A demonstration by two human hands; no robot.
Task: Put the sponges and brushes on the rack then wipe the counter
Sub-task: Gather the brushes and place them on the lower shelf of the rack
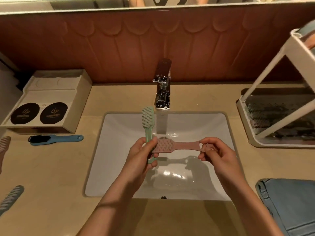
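I see the pink brush [172,145] held level over the sink [218,133], my left hand [143,155] closed on its head and on an upright green brush [148,123], my right hand [216,153] pinching its handle end. A blue brush [56,139] lies on the worktop [51,176] at nine o'clock; the rack [272,82] stands at two o'clock.

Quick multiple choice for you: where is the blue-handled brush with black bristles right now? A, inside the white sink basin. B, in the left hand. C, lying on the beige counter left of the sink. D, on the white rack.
C: the blue-handled brush with black bristles lies on the beige counter left of the white sink, in front of the beige box, touched by neither hand.
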